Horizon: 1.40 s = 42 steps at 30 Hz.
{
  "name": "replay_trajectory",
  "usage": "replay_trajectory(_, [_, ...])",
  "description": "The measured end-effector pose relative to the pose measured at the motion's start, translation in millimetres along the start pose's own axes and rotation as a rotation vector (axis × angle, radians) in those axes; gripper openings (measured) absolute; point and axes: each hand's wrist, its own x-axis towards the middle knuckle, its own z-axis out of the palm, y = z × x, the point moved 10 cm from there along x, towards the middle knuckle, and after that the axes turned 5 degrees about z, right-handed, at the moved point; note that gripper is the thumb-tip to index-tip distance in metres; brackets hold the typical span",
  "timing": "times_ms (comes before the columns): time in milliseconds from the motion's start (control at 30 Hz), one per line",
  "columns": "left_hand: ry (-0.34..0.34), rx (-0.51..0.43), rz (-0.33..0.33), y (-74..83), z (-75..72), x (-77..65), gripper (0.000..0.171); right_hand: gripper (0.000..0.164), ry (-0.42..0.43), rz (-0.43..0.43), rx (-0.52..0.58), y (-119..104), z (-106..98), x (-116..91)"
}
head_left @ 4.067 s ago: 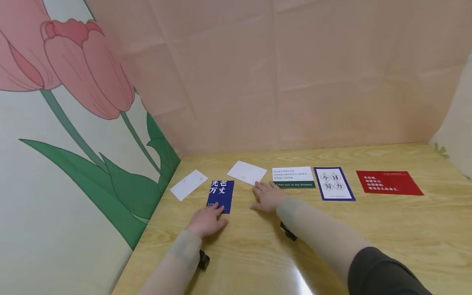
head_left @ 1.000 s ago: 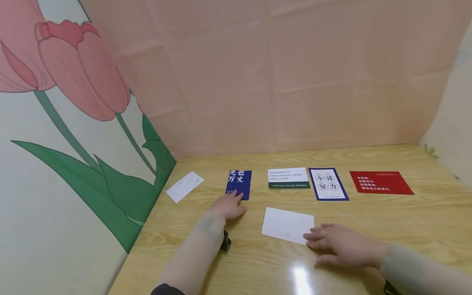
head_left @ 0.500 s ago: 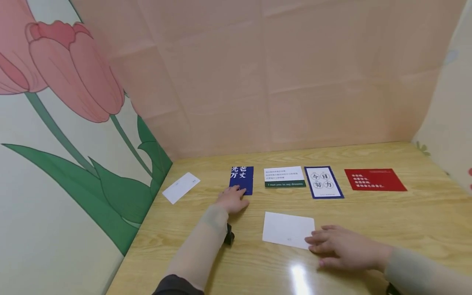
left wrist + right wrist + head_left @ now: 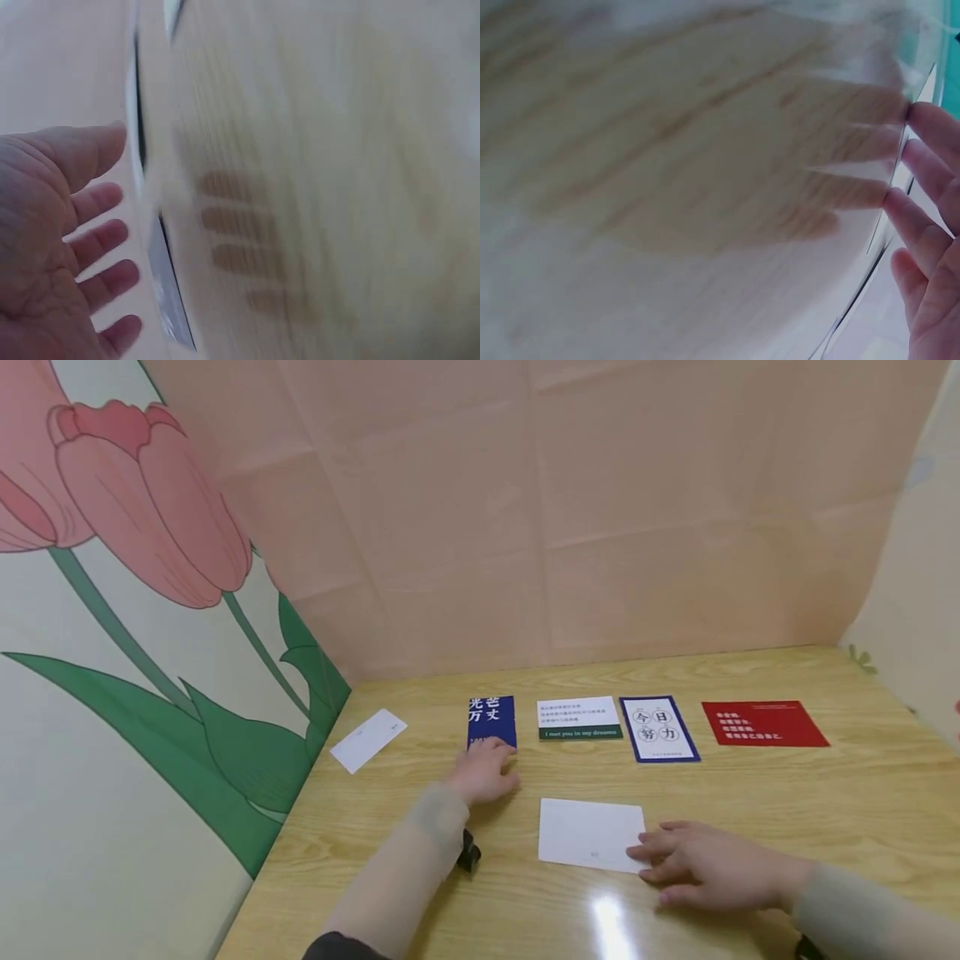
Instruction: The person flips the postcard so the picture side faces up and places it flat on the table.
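My left hand (image 4: 483,772), fingers relaxed, is at the near edge of a blue card (image 4: 492,722) with white characters and covers its lower part in the head view. In the left wrist view, the left hand's fingers (image 4: 101,289) are spread and held just off the tabletop. A plain white card (image 4: 588,833) lies face-up to the camera, nearer me than the others. The fingertips of my right hand (image 4: 712,864) rest on its right edge. The right wrist view shows the right hand's fingers (image 4: 919,225) touching along that thin edge, nearly straight.
At the back left lies another white card (image 4: 369,741), turned at an angle. Right of the blue card are a white-and-green card (image 4: 579,719), a blue-bordered card (image 4: 660,729) and a red card (image 4: 765,723). A pink cloth (image 4: 585,527) hangs behind the wooden table (image 4: 360,852).
Over several seconds the plain white card came out of the back row, toward me and rightward, with my right hand. The blue card slid right and away into the row, with my left hand.
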Motion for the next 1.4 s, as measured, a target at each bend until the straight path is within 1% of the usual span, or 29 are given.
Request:
replay_trajectory(133, [-0.04,-0.048,0.072,24.3,11.4,-9.6,0.048,0.034,-0.006,-0.028,0.006,-0.2,-2.6,-0.7])
replay_trajectory(233, [-0.073,-0.062,0.134,43.0,21.9,-16.5,0.048,0.032,-0.004,-0.049,-0.004,0.2,-3.5,-0.2])
replay_trajectory(300, [-0.102,-0.074,0.152,52.0,30.2,-20.3,0.05,0.031,-0.006,-0.053,-0.011,1.2,-3.2,0.8])
replay_trajectory(367, [-0.116,-0.069,0.154,57.1,38.0,-21.9,0.053,0.031,-0.011,-0.051,-0.011,2.7,-2.9,2.3])
replay_trajectory(433, [-0.12,-0.069,0.138,58.3,43.2,-22.5,0.057,0.031,-0.022,-0.039,0.003,4.1,-2.8,4.2])
replay_trajectory(533, [-0.11,-0.054,0.116,57.4,46.7,-22.3,0.061,0.029,-0.03,-0.023,0.016,4.6,-4.1,7.2])
replay_trajectory(700, [-0.108,-0.086,0.088,56.9,44.2,-25.0,0.061,0.023,-0.039,0.026,0.054,5.4,-7.1,12.3])
replay_trajectory(833, [-0.108,-0.119,0.076,57.3,41.8,-26.7,0.061,0.022,-0.019,0.035,0.068,4.1,-10.5,16.1])
replay_trajectory(967, [-0.119,-0.137,0.067,55.7,43.8,-26.6,0.061,0.021,0.017,0.058,0.072,7.5,-12.2,21.5])
replay_trajectory(1167, [-0.137,-0.161,0.06,52.3,48.4,-24.8,0.062,0.019,0.103,0.168,0.063,23.7,-17.9,33.6])
replay_trajectory(1300, [-0.144,-0.177,0.052,49.9,50.7,-23.6,0.062,0.022,0.141,0.241,0.075,33.3,-23.4,40.9])
replay_trajectory(1400, [-0.151,-0.195,0.043,48.8,51.4,-22.9,0.063,0.026,0.151,0.309,0.076,39.2,-26.6,46.6])
